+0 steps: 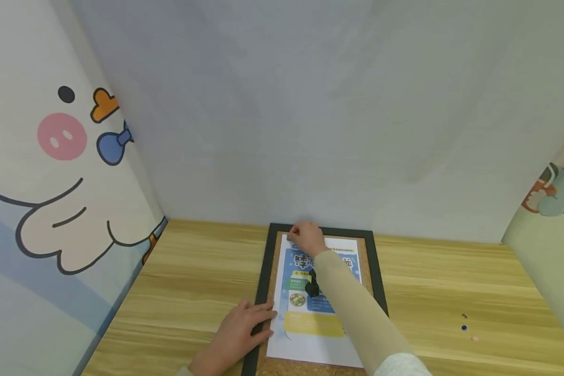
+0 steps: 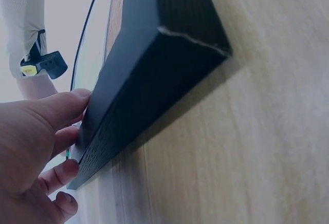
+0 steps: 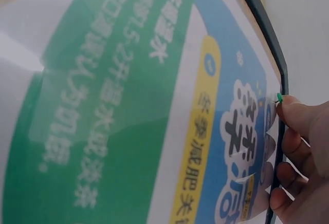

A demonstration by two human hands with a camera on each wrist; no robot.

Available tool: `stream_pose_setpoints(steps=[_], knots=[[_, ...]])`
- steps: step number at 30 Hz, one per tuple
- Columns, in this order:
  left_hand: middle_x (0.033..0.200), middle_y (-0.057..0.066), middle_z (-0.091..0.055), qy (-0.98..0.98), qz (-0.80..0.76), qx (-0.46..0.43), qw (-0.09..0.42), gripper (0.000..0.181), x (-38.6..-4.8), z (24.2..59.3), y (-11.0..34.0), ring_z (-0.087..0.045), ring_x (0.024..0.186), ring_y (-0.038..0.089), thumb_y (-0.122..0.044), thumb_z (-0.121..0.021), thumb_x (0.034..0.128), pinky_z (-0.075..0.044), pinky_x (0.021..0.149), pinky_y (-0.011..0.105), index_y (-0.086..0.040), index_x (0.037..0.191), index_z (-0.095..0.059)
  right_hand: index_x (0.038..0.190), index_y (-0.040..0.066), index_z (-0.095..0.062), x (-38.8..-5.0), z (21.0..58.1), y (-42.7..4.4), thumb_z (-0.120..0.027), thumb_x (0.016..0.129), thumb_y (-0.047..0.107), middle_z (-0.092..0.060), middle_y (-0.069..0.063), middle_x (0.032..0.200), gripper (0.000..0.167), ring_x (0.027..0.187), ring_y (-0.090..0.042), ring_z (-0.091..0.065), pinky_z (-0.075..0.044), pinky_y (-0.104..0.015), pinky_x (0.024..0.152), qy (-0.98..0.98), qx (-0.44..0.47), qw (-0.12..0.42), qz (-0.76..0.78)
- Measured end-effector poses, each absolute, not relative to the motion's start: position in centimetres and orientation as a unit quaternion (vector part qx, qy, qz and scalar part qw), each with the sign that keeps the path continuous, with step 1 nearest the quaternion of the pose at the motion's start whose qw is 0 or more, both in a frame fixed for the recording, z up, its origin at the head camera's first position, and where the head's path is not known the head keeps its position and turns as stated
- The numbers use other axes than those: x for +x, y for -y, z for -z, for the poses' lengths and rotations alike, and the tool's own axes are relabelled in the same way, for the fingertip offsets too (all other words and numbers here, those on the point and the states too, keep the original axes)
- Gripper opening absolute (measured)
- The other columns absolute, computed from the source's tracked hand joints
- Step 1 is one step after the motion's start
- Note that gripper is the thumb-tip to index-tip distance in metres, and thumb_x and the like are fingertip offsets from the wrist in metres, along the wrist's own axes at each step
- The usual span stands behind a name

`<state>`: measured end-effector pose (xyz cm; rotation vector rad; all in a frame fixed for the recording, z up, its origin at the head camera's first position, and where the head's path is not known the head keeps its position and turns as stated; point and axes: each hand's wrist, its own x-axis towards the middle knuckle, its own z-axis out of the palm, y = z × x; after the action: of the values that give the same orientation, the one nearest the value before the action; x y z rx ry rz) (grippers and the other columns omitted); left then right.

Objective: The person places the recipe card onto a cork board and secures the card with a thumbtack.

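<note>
closest to the head camera, a cream sleeve (image 1: 357,308) slants up across a printed poster (image 1: 305,324), with a small black camera (image 1: 312,288) at its wrist. to the lower left, the left hand (image 1: 235,334) lies with fingers spread over the side of a black frame (image 1: 377,271), tips by the poster's edge; it rests rather than grips, probably to steady the board. the frame surrounds a cork surface (image 1: 286,367) lying on a wood-grain table (image 1: 207,261). the poster, blue, green and yellow, sits inside the frame with cork showing around it. on the table to the right, well apart, is a tiny blue object (image 1: 464,328) near two others, all too small to identify. farther off, the right hand (image 1: 306,237) is at the poster's top left corner, thumb and finger pinching a green push pin (image 3: 279,97), seemingly there because a corner suits a fastening. whether its point touches the paper cannot be told. behind everything hangs a plain grey backdrop (image 1: 286,130), with a cartoon panel (image 1: 62,183) on the left.
</note>
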<state>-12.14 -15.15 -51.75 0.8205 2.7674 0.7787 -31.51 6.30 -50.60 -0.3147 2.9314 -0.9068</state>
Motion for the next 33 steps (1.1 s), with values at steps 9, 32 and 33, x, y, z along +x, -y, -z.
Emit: stream_pose_setpoints(steps=[9,32,33], knots=[[0.143,0.004,-0.065,-0.925,-0.258,0.266,0.079,0.037,-12.1,51.7,14.9,-0.037,0.079,0.007,-0.028,-0.077,0.0962,-0.034,0.067,0.02,-0.017,0.131,-0.074,0.098,0.006,-0.075,-31.2,50.6,-6.6,-0.068,0.102,0.018,-0.071,-0.008,0.092,0.014,0.093,-0.027,-0.057,-0.05,-0.048,0.09,-0.952,-0.113,0.016,0.284],[0.143,0.005,-0.066,-0.923,-0.265,0.271,0.073,0.036,-12.0,51.6,14.9,-0.035,0.076,0.007,-0.028,-0.076,0.0968,-0.032,0.064,0.021,-0.016,0.13,-0.074,0.102,0.003,-0.073,-30.8,50.6,-7.7,-0.066,0.102,0.011,-0.07,-0.008,0.092,0.011,0.084,-0.021,-0.061,-0.054,-0.043,0.083,-0.939,-0.148,0.023,0.308],[0.143,0.005,-0.065,-0.923,-0.264,0.27,0.073,0.036,-12.0,51.7,15.0,-0.035,0.075,0.007,-0.028,-0.077,0.0966,-0.032,0.064,0.021,-0.016,0.13,-0.074,0.104,0.004,-0.074,-30.8,50.4,-7.9,-0.065,0.103,0.012,-0.07,-0.007,0.093,0.012,0.085,-0.02,-0.061,-0.054,-0.042,0.083,-0.938,-0.149,0.033,0.312]])
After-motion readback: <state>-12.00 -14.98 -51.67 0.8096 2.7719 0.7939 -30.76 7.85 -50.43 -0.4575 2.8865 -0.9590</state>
